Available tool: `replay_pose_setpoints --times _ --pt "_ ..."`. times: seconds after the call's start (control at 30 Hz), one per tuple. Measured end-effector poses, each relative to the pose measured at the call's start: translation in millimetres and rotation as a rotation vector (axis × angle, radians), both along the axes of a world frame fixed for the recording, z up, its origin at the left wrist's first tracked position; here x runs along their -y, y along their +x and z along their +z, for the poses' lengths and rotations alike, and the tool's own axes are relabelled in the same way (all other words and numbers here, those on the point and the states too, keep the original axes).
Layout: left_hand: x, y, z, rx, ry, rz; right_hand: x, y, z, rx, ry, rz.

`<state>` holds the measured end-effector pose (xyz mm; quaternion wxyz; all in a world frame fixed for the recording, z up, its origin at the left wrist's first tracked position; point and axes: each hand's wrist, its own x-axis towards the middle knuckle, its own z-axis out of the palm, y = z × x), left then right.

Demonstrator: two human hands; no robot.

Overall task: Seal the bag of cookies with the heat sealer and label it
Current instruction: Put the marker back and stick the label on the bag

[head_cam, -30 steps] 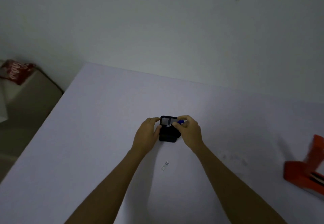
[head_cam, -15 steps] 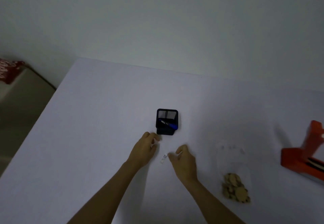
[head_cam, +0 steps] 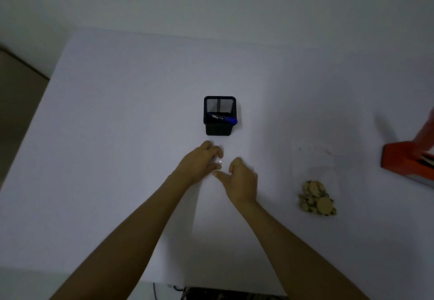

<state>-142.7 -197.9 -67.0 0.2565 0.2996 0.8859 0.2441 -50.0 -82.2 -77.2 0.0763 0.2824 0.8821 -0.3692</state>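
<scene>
A clear bag (head_cam: 313,158) lies flat on the white table (head_cam: 117,135) at the right, with cookies (head_cam: 315,197) heaped at its near end. The orange heat sealer (head_cam: 404,158) sits at the right edge, partly cut off. A small white label (head_cam: 220,163) is at the tips of my left hand's thumb and forefinger. My left hand (head_cam: 199,161) pinches it just above the table. My right hand (head_cam: 242,178) is beside it, fingers apart and empty, with its thumb reaching under the label.
A black mesh pen holder (head_cam: 219,115) stands just beyond my hands with a blue marker (head_cam: 224,119) lying across its top. The table's left edge drops to a brown floor (head_cam: 18,102). A pale wall rises behind the table.
Both hands left the pen holder and came back toward me to the small label. The marker stays in the holder. The view has shifted right, bringing the cookie bag into sight.
</scene>
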Motion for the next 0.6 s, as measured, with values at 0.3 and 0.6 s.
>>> replay_pose_setpoints --times 0.3,0.6 --pt "-15.1 -0.8 5.4 -0.033 -0.138 -0.101 -3.1 0.1 -0.4 0.040 0.017 0.045" --pt "-21.3 0.2 6.5 -0.012 -0.098 -0.099 -5.9 0.9 -2.4 0.017 0.026 0.060"
